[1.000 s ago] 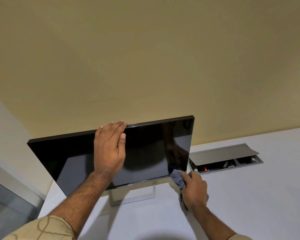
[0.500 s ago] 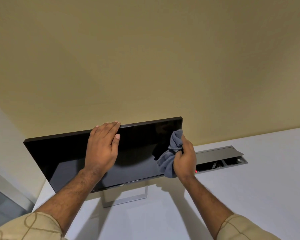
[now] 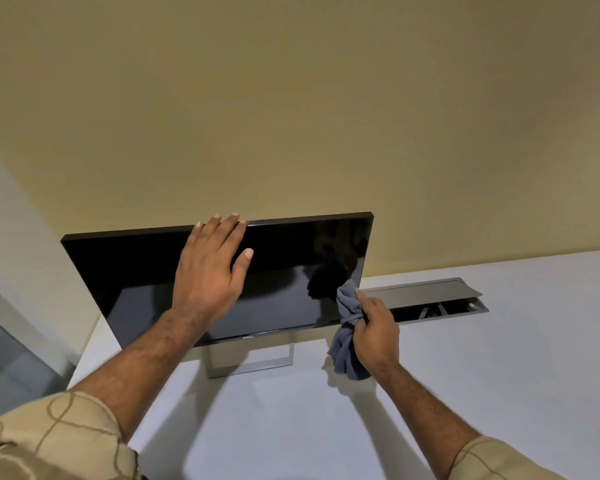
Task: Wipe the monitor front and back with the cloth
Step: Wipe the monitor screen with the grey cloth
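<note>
Grey cloth (image 3: 347, 336), bunched, is gripped in the right hand (image 3: 374, 332); fingers curled tight round its middle, thumb on top. Upper wad of the cloth touches the monitor (image 3: 284, 271) at the lower right corner of the screen. Lower tail hangs free beside the wrist, above the surface (image 3: 465, 375).

Left hand (image 3: 208, 271) lies flat on the screen, left of centre. Fingers (image 3: 222, 226) straight and close together, tips reaching over the top edge of the bezel; thumb spread to the right, pad on the glass. It holds nothing.

Monitor stands on the white surface on a silver open-frame stand (image 3: 253, 362), screen dark, tilted back, front facing the person. Reflection of the right hand shows in the glass near the cloth.

Behind the right hand: a grey cable hatch (image 3: 430, 296) let into the surface, its lid raised. Beige wall (image 3: 326, 116) behind. Both sleeves tan, patterned.
</note>
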Available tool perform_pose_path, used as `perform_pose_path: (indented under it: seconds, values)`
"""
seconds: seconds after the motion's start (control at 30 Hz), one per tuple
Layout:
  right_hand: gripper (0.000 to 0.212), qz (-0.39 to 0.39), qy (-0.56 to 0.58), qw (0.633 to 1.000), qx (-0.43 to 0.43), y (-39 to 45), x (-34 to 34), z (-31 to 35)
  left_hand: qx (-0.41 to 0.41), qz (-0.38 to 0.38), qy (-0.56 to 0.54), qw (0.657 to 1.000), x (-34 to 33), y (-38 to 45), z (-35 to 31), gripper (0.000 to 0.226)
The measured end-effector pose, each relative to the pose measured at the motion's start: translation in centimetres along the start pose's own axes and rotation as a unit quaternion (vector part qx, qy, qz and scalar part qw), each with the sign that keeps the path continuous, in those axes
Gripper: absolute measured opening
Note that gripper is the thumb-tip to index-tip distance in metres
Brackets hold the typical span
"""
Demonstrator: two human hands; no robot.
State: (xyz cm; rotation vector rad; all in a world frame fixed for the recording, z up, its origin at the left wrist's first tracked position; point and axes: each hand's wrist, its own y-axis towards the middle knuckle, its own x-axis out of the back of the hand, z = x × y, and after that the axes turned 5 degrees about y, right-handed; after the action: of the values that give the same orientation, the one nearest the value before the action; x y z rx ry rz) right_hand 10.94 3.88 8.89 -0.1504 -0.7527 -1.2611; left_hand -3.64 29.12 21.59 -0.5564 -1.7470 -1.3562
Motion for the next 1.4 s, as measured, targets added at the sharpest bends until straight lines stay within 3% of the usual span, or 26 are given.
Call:
perform_pose_path:
  seconds: [0.17, 0.47, 0.63, 0.77, 0.87, 1.17, 1.4]
  values:
    - [0.055, 0.014, 0.019, 1.000, 0.018, -1.6, -0.9, 0.1, 0.013, -0.020, -0.041, 0.999, -1.2, -6.0, 0.6, 0.047]
    - [0.045, 0.060, 0.008, 0.995, 0.080, -4.5, -3.2, 0.1, 0.134, 0.192, -0.024, 0.972, -7.0, -20.3, 5.7, 0.054]
    - [0.046, 0.139, -0.051, 0.984, 0.101, -6.2, -5.7, -1.2, 0.190, 0.269, 0.000, 0.944, -9.3, -25.1, 7.8, 0.071]
    - [0.043, 0.198, -0.100, 0.967, 0.124, -6.8, -7.9, -1.6, 0.228, 0.329, -0.012, 0.917, -11.3, -26.5, 8.7, 0.067]
    - [0.045, 0.220, -0.119, 0.959, 0.134, -7.1, -9.5, -1.5, 0.194, 0.327, 0.008, 0.925, -12.7, -27.3, 9.6, 0.066]
    - [0.046, 0.268, -0.195, 0.932, 0.150, -6.1, -13.6, -1.4, 0.206, 0.323, -0.005, 0.924, -15.2, -30.8, 9.9, 0.076]
    - [0.042, 0.271, -0.200, 0.933, 0.125, -7.6, -15.2, -1.8, 0.210, 0.322, -0.005, 0.923, -15.5, -30.8, 10.0, 0.072]
